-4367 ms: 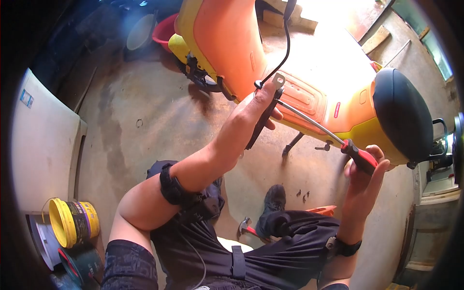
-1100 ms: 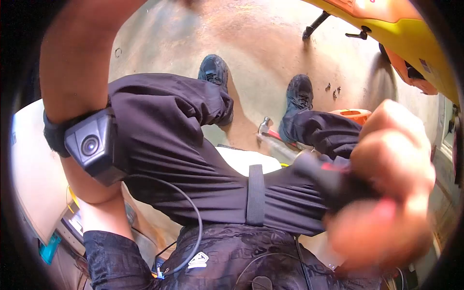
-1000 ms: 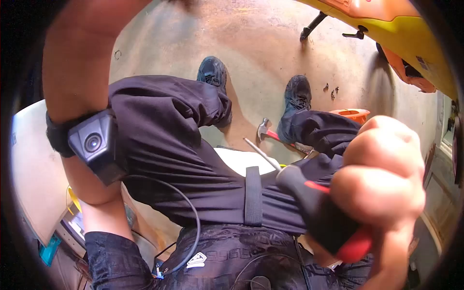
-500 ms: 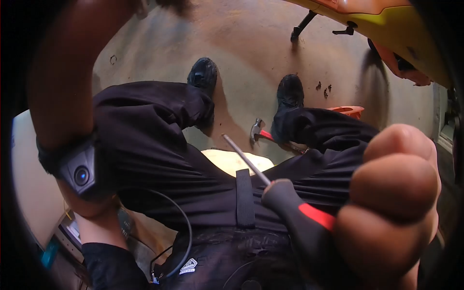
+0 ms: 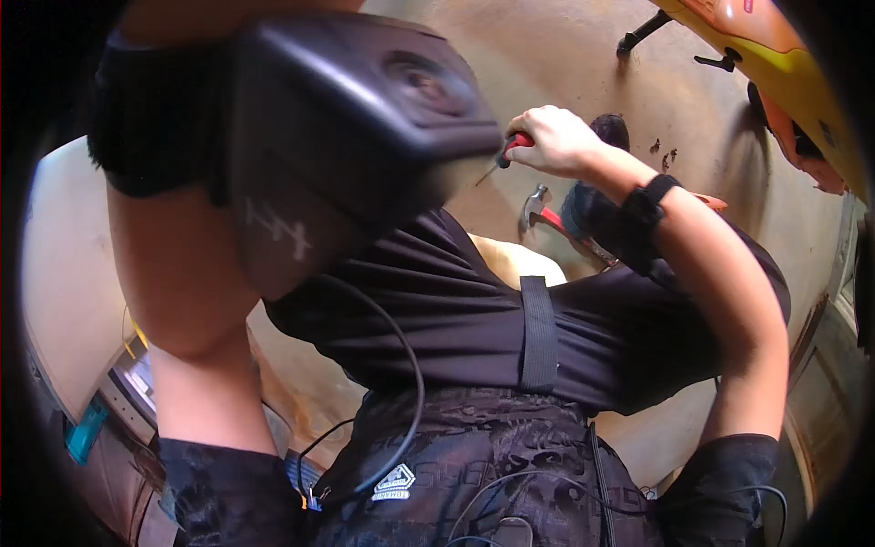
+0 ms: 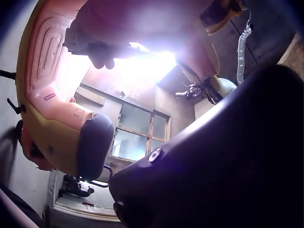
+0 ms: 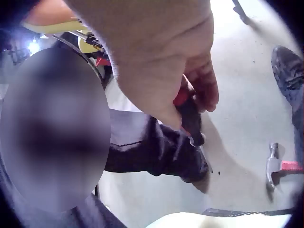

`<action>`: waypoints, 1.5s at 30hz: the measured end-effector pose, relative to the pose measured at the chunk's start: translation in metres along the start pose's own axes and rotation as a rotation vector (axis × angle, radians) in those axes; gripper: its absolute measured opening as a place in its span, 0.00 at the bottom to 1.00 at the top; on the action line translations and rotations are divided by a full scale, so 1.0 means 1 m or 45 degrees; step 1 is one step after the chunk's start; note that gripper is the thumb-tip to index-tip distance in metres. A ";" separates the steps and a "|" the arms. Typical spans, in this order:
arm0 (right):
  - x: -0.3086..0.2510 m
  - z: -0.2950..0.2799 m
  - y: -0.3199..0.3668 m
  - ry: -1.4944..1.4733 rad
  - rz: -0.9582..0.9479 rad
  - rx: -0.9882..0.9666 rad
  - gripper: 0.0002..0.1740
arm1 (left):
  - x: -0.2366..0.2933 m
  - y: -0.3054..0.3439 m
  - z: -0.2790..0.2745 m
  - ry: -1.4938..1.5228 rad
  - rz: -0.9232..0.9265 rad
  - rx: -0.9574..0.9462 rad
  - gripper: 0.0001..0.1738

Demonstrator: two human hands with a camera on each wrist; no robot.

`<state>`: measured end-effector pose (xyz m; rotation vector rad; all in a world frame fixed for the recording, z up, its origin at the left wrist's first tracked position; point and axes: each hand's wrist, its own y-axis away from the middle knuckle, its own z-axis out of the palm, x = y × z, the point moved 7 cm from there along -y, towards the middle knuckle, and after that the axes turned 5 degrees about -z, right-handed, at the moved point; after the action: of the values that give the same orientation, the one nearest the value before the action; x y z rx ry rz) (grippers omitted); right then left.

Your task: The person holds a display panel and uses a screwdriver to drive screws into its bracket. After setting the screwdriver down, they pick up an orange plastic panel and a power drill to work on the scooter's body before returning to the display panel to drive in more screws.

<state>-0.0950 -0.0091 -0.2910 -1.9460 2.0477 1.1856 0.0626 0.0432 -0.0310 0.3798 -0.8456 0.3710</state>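
Observation:
My right hand (image 5: 558, 141) grips the handle of a red-and-black screwdriver (image 5: 516, 146), low over the floor by my right shoe. In the right wrist view, the screwdriver (image 7: 191, 118) sits between thumb and fingers, its shaft slanting down. A claw hammer (image 5: 538, 211) with a red handle lies close by. My left hand (image 6: 137, 23) is raised, out of the head view. In the left wrist view it shows blurred against glare, with its fingertips under a dark bar-shaped part (image 6: 88, 47) that it holds; most of that part is hidden by the hand.
An orange-and-yellow scooter (image 5: 784, 68) stands at the upper right. Several small dark bits (image 5: 670, 155) lie on the floor near it. A left wrist camera (image 5: 355, 118) blocks much of the head view. A white panel (image 5: 73, 273) stands at left.
My right hand has moved away from the camera, forward and down towards the floor, with the screwdriver still in it. The left forearm and its camera have come closer to my head.

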 end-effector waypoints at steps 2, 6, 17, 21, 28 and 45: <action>0.011 0.019 -0.011 -0.016 0.031 -0.018 0.18 | 0.000 0.001 -0.002 -0.010 -0.001 -0.001 0.28; 0.018 0.044 -0.015 -0.033 0.057 -0.023 0.17 | 0.004 0.005 -0.005 -0.008 0.017 -0.015 0.28; 0.037 0.056 -0.011 -0.064 0.180 0.088 0.22 | 0.009 0.008 -0.009 -0.024 0.053 -0.012 0.27; 0.041 0.055 -0.008 -0.137 0.208 0.019 0.22 | 0.009 0.008 -0.010 -0.038 0.056 -0.010 0.27; 0.046 0.073 -0.004 -0.132 0.175 0.056 0.22 | 0.009 0.014 -0.003 -0.062 0.064 -0.009 0.27; 0.050 0.064 -0.008 -0.153 0.219 0.023 0.23 | 0.015 0.007 -0.001 -0.084 0.089 -0.008 0.26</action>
<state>-0.1253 -0.0133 -0.3666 -1.6742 2.1903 1.2781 0.0692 0.0527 -0.0190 0.3586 -0.9259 0.4224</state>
